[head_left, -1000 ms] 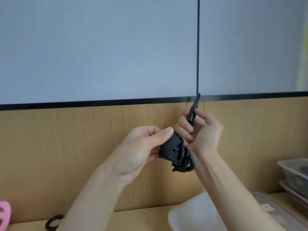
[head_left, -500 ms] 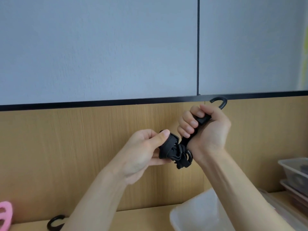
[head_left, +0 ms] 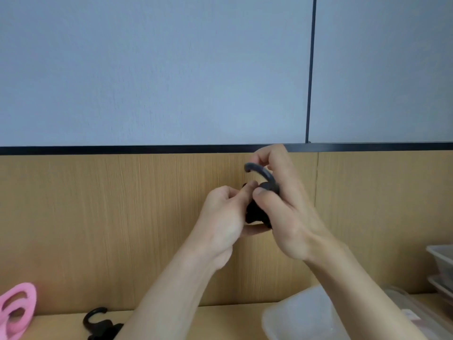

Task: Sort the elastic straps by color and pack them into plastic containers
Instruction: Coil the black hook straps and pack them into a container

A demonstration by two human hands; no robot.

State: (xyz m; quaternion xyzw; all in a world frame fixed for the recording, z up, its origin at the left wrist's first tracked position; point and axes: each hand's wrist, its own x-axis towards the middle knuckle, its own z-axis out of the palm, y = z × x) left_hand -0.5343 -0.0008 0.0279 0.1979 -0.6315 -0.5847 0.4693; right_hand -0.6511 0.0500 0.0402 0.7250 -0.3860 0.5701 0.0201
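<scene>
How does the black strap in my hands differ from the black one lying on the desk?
The held strap is raised, gripped by the left hand and right hand; the desk strap lies untouched at lower left. Fingers hide most of the held strap; the left forearm covers part of the desk strap. Both are black with a curved hook.

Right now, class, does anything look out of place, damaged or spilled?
Nothing stands out. The left hand and right hand hold a black strap; another black strap and a pink item lie unsorted on the table.
</scene>
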